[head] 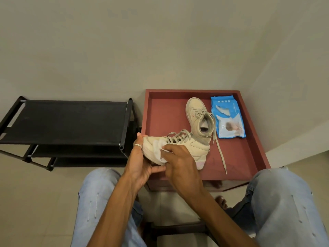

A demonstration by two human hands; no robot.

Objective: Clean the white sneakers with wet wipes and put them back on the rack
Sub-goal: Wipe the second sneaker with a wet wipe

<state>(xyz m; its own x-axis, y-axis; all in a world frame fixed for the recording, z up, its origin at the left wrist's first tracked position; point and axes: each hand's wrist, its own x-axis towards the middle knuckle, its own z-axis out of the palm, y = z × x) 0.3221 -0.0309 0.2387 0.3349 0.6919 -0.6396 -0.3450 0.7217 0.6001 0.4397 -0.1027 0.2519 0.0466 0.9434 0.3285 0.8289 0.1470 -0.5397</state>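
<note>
You are at the wiping step: over the red tray's left edge your left hand grips the white sneaker's toe and your right hand pinches a wet wipe on its side; next, probably, turn it.

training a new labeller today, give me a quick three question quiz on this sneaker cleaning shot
1. True or false: the second sneaker lies on the black rack.
2. What does the right hand hold against the held sneaker? A brush; B wet wipe; C sponge.
3. Which hand grips the held sneaker's toe end?
Key: 1 false, it lies in the red tray beside the wipes pack. 2 B. 3 the left hand.
</note>
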